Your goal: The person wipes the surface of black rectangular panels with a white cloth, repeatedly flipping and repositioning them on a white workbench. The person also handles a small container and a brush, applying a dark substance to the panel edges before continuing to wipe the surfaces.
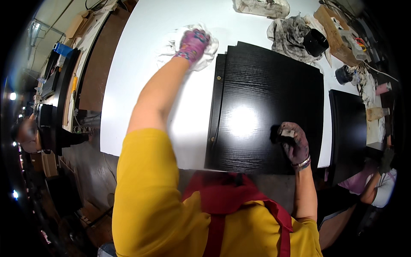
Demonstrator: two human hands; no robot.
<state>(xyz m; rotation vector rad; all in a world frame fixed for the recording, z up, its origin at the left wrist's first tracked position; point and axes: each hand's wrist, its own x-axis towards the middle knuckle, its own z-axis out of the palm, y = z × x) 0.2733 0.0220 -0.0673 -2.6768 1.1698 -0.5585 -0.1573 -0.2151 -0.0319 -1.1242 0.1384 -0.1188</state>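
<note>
At the far side of the white table, my left hand [195,45], in a pink and purple patterned glove, is closed on a crumpled white rag [209,56] that lies on the surface. My right hand [296,143], in a dark-stained glove, is over the near right part of a black wood-grain panel [269,94]. Its fingers pinch a small pale block [287,133] with a dark, blurred edge; its exact kind does not show. Another black panel edge [218,78] with small metal fittings shows along the left side, beneath the top panel.
Beyond the panel lie a black-stained cloth [287,37], a black cup [315,42] and a pale wrapped bundle [263,7]. An open wooden box [338,36] stands at far right. More black panels [350,128] lie right. Other people [381,188] are at both sides.
</note>
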